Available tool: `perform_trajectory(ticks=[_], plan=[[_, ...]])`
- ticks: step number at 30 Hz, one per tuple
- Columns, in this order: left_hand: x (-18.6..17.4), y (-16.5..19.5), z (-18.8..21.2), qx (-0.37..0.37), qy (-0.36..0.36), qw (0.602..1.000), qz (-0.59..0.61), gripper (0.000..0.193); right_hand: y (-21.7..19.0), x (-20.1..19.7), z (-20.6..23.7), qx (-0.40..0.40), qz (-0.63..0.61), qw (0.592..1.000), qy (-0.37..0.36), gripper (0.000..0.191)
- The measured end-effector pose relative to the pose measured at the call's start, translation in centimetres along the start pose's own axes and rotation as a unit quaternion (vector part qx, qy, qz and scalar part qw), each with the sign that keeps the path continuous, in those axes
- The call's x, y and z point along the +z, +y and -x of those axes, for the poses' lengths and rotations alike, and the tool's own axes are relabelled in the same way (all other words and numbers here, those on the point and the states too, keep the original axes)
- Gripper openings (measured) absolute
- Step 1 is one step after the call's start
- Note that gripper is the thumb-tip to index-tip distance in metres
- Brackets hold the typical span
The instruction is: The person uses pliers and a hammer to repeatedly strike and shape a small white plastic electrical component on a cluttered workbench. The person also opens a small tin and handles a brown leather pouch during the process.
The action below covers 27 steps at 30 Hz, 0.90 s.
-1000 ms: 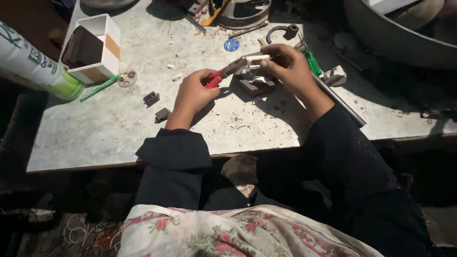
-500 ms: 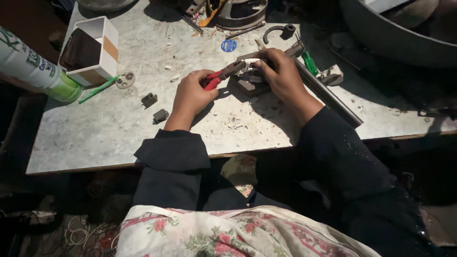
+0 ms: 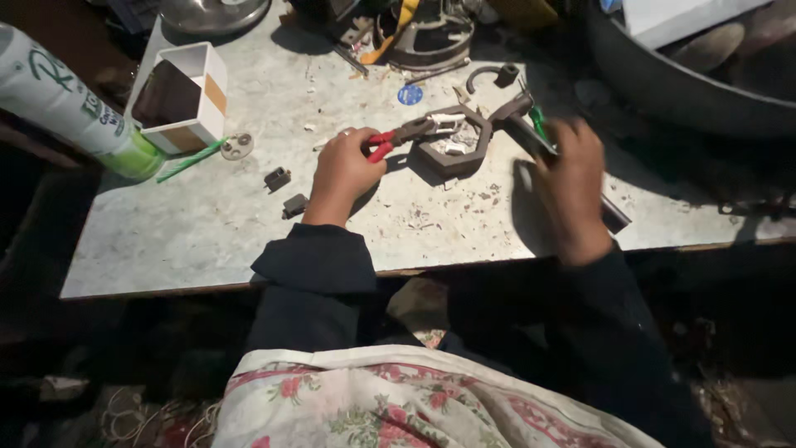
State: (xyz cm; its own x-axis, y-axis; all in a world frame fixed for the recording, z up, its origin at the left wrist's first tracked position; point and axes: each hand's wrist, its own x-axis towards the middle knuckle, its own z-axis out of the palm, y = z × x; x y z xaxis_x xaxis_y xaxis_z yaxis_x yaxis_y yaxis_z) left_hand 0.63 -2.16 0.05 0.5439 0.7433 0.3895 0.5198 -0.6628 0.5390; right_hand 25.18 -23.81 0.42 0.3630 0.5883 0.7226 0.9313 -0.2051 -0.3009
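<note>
Left hand (image 3: 344,170) clenched on red-handled pliers (image 3: 406,133), whose nose reaches a grey hexagonal part (image 3: 452,149) mid-worktop (image 3: 207,241). Right hand (image 3: 570,187) blurred, over a dark bar (image 3: 609,216) near the right edge; grip cannot be told. White open box (image 3: 178,99) and green-and-white tube (image 3: 66,104) at far-left corner; round blue sticker (image 3: 410,94) near far edge.

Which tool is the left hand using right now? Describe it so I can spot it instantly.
Start at the worn grey worktable. Near its middle, the left hand grips pliers whose jaws reach into a dark hexagonal frame. Their red handles set them apart from the dull metal parts around.
</note>
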Motion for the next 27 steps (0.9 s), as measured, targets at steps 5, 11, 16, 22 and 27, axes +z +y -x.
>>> perform_trajectory(ticks=[5,11,16,22,27], plan=[[-1.8,0.5,-0.9,0.002,0.011,1.0,-0.008,0.031,1.6,-1.7,3.1,0.011,0.073,0.997,-0.039,0.034],[-2.7,0.7,-0.5,0.009,0.026,0.999,-0.017,0.026,2.1,-1.4,2.5,-0.019,0.076,0.99,-0.114,0.051],[-2.7,0.1,-0.6,0.034,0.046,0.998,-0.02,0.026,0.1,-3.6,1.0,0.064,-0.139,0.982,-0.111,0.066],[-1.6,-0.2,-0.9,0.075,0.077,0.994,-0.036,0.024,-2.7,-8.7,-0.2,0.141,-0.452,0.88,-0.032,0.058],[-1.7,-0.7,-0.6,0.104,0.087,0.99,-0.049,0.024,-5.4,-5.1,0.2,-0.006,-0.271,0.949,-0.163,0.051]])
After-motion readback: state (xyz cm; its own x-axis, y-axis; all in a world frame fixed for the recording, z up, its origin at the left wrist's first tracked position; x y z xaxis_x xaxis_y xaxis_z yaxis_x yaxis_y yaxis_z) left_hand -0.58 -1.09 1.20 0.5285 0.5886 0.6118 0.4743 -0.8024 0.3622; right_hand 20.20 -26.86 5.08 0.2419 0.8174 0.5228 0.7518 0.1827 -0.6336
